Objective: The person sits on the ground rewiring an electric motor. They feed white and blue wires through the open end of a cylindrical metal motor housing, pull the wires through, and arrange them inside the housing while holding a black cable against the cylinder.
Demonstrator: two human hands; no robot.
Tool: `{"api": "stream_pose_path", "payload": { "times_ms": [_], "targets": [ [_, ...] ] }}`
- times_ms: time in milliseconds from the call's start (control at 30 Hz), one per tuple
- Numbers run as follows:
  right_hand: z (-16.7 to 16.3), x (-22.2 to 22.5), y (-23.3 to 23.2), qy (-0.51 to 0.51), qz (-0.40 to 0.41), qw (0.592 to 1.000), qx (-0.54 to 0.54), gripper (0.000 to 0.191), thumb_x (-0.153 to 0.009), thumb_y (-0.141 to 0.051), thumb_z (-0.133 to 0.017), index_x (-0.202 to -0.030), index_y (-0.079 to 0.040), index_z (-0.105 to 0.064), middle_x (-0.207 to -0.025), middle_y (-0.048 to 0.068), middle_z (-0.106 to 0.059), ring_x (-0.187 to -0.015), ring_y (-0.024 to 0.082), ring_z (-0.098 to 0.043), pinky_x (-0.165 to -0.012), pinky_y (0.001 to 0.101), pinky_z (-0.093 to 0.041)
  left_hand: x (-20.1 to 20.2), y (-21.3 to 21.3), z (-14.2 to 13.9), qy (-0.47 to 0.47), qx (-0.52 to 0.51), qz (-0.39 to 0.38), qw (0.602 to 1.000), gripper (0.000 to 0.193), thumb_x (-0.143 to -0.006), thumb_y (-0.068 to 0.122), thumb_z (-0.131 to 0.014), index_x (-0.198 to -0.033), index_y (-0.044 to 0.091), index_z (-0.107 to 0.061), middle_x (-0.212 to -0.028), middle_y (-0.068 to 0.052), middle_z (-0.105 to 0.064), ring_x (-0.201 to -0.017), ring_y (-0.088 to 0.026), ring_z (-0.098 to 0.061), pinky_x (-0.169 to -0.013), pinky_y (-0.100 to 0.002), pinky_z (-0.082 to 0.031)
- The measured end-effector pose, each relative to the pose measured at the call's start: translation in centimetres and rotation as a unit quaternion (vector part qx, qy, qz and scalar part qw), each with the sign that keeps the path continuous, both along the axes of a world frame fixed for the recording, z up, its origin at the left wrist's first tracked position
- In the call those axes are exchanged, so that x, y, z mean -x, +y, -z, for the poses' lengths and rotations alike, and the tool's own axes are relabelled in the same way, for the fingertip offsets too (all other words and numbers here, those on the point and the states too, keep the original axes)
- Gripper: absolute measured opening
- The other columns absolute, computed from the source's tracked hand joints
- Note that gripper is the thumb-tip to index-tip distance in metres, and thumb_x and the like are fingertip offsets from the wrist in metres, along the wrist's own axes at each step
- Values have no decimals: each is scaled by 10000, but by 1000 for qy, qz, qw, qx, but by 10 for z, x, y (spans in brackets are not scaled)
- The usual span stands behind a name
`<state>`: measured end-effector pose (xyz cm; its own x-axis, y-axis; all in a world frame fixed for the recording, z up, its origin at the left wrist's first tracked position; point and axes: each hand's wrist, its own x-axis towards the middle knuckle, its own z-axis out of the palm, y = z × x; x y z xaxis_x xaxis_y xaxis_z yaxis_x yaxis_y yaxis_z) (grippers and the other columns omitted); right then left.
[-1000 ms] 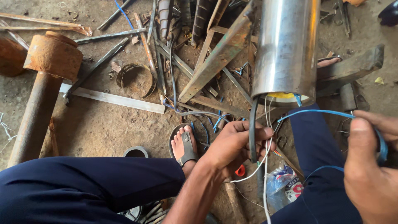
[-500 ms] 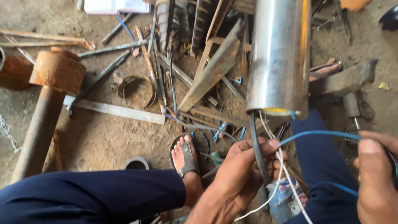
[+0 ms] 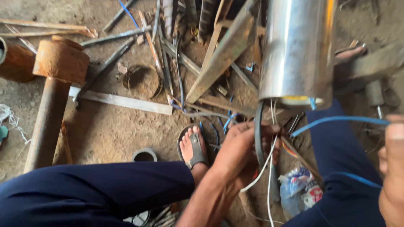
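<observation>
Cables [image 3: 263,138] run thru left hand [image 3: 240,153] grip, below steel cylinder [image 3: 296,50].

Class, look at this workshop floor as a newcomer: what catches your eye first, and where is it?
The shiny steel cylinder at upper right stands out, with wires hanging from its lower end. Just below it, the left hand grips a black cable beside white wires, while the right hand at the right edge pulls a blue wire. A rusty pipe lies at left.

The right hand [image 3: 391,168] and steel cylinder [image 3: 296,50] are cut off by frame edges.
</observation>
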<state>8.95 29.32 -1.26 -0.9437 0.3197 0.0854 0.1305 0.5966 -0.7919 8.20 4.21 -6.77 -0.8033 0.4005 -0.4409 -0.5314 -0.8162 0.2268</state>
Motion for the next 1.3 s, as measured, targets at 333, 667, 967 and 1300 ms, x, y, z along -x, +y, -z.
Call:
{"api": "stream_pose_path", "payload": {
  "times_ms": [333, 667, 967, 1300],
  "targets": [
    [-24, -19, -60, 30, -20, 998, 42, 200, -1143, -204, -594, -1242, -31, -622, -907, -20, -568, -748, 62, -521, -685, 214, -453, 10, -4, -1, 29, 77, 34, 996, 132, -938, 116, -726, -941, -14, -703, -751, -62, -693, -588, -117, -623, -570, -245, -515],
    [1, -22, -69, -31, -25, 953, 302, 136, -1009, -33, -640, -1136, -2, -678, -848, 95, -677, -556, 76, -544, -465, 218, -379, 6, -17, 8, 83, 84, 63, 991, 202, -975, 169, -739, -1081, -3, -742, -800, -22, -663, -656, -88, -626, -619, -223, -522],
    [15, -12, -66, -64, -37, 949, 307, 218, -981, -67, -644, -1176, 14, -699, -894, 77, -695, -548, 50, -509, -458, 204, -349, 7, -22, 17, 88, 84, 84, 989, 192, -978, 165, -700, -1079, 3, -677, -828, -74, -715, -704, -133, -687, -644, -248, -551],
    [32, 21, -94, -91, -62, 939, 327, 214, -1023, -192, -630, -1052, 3, -714, -839, 32, -699, -531, 54, -502, -433, 232, -352, 14, -12, 14, 95, 86, 69, 989, 172, -976, 155, -703, -1031, -7, -713, -830, -69, -721, -698, -126, -675, -652, -250, -540]
  ]
}}
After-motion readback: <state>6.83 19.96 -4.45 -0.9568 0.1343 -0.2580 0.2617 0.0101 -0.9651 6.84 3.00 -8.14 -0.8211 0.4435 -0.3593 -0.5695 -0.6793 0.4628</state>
